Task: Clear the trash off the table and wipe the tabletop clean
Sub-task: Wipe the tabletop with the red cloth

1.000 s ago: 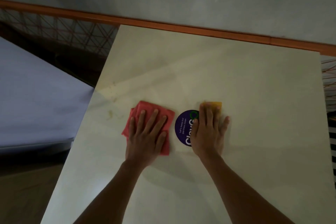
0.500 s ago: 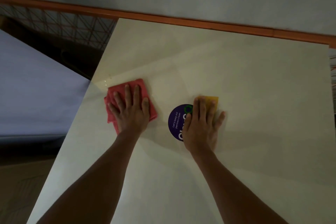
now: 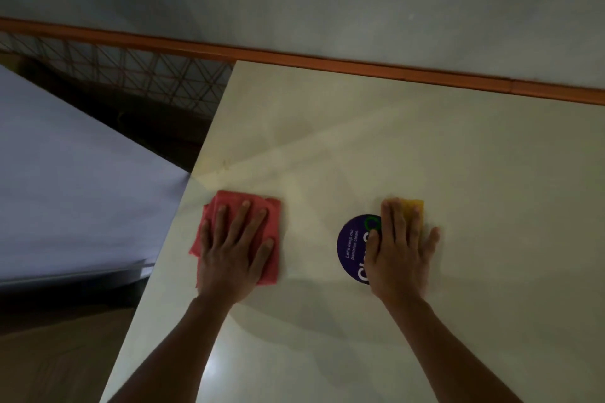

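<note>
One red cloth (image 3: 240, 232), one yellow sponge (image 3: 413, 211), one purple sticker (image 3: 352, 247), two hands.

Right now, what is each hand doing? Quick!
Left hand: open, fingers flat, pressing the red cloth.
Right hand: open, fingers flat on the yellow cloth and purple sticker.

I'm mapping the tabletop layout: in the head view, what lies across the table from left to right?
red cloth under the left hand → purple round sticker → right hand, flat on a yellow item.
</note>
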Tool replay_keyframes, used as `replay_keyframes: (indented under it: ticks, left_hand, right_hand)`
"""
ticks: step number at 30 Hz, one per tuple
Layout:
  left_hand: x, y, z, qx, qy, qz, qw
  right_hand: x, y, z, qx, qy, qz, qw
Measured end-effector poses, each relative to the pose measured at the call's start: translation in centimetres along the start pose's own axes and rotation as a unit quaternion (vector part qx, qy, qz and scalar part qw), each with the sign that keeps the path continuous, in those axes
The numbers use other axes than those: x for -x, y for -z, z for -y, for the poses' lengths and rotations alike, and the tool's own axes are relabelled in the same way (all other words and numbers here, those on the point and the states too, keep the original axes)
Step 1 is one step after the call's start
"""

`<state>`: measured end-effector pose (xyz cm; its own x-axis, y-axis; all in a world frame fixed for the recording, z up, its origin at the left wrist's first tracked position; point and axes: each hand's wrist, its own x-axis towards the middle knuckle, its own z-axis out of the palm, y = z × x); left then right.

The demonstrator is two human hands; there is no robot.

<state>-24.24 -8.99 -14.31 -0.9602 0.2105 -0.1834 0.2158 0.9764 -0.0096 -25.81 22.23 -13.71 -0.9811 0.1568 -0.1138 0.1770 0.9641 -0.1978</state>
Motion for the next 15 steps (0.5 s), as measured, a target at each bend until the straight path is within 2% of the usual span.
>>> replay_keyframes:
  ticks: [4,9,15]
  left_hand:
    - [-4.1,2.1,1.3,0.032,0.099,-0.024,0.994]
    - [-11.1,3.2,2.7,0.058,0.137,-0.023,0.989]
    - [-20.7,4.6,2.9,0.076,0.141,-0.033,0.987]
  right_hand:
    - [-2.1,-0.1,2.3,0.004,-0.043,-0.002,0.999]
    - [-4.4,-0.5,4.1,0.014,-0.061,0.0,0.998]
    - [-4.8,-0.9,3.8,0.033,-0.05,0.023,0.998]
